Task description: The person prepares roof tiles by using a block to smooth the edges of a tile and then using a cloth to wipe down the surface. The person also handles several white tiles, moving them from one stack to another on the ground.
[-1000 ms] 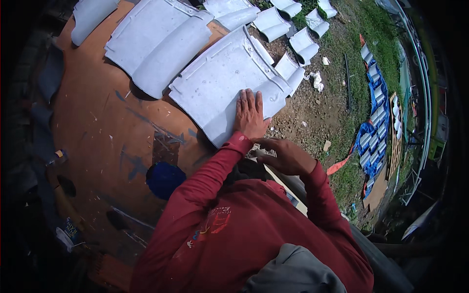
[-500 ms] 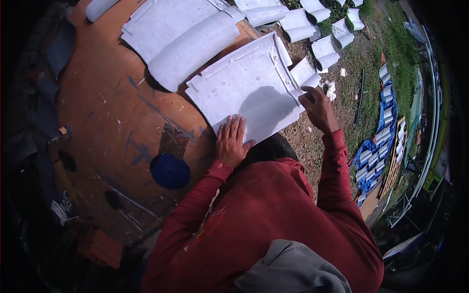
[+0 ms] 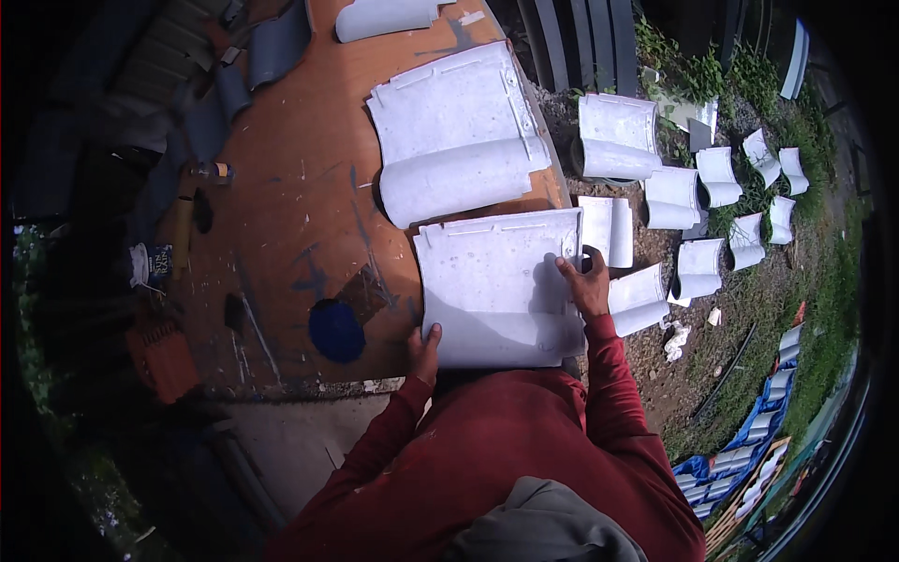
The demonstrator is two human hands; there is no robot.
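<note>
One white roof tile (image 3: pixel 492 272) lies between two grips, its roll (image 3: pixel 496 341) running left to right. Left hand (image 3: pixel 423 355) clasps its near-left edge, right hand (image 3: pixel 587 286) its farther right edge.

Hands (image 3: pixel 590 288) holding a pale tile (image 3: pixel 492 281) — brown table (image 3: pixel 276 234), blue disc (image 3: pixel 337 332), grass (image 3: pixel 829 272)

On the left, a round blue item (image 3: pixel 337 331) lies on the brown tabletop (image 3: pixel 281 225), an orange piece (image 3: pixel 164 359) farther left. On the right, crumpled white material (image 3: pixel 676 341) lies on ground (image 3: pixel 663 382) near a dark rod (image 3: pixel 727 372).
</note>
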